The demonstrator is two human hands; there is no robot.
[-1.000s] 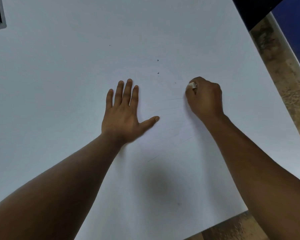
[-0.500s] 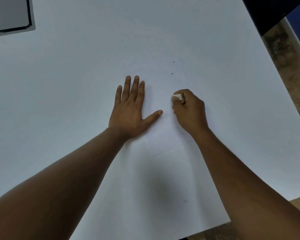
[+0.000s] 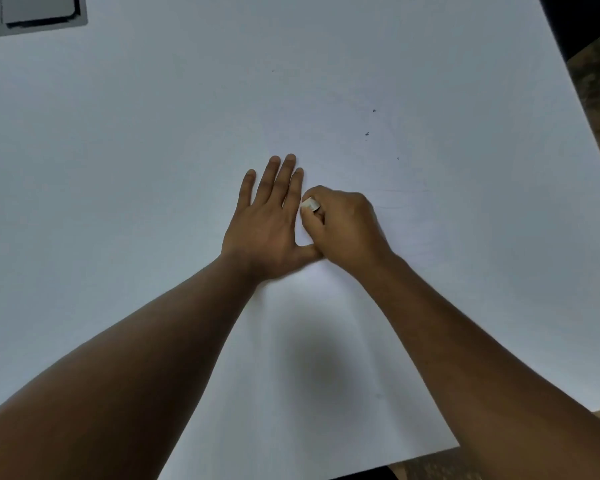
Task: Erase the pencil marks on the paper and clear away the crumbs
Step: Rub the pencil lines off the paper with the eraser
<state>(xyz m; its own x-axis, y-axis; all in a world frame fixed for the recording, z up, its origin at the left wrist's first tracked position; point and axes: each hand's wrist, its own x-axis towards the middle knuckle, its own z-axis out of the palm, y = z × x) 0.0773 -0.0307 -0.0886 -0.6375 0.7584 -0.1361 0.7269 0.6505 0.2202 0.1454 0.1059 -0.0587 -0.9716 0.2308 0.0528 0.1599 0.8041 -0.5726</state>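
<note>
The paper (image 3: pixel 361 358) is held flat by the left hand (image 3: pixel 267 226), fingers straight and spread. A small white eraser (image 3: pixel 309 204) is pinched in the curled fingers of the right hand (image 3: pixel 343 226), just beside the left index finger. A few dark crumbs (image 3: pixel 367 134) (tiny specks) are scattered beyond the hands.

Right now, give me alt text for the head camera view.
A right hand pinches a small white eraser against a large white sheet of paper, right beside the left hand, which lies flat on the sheet with fingers spread. A few dark crumbs dot the paper beyond the hands.
</note>
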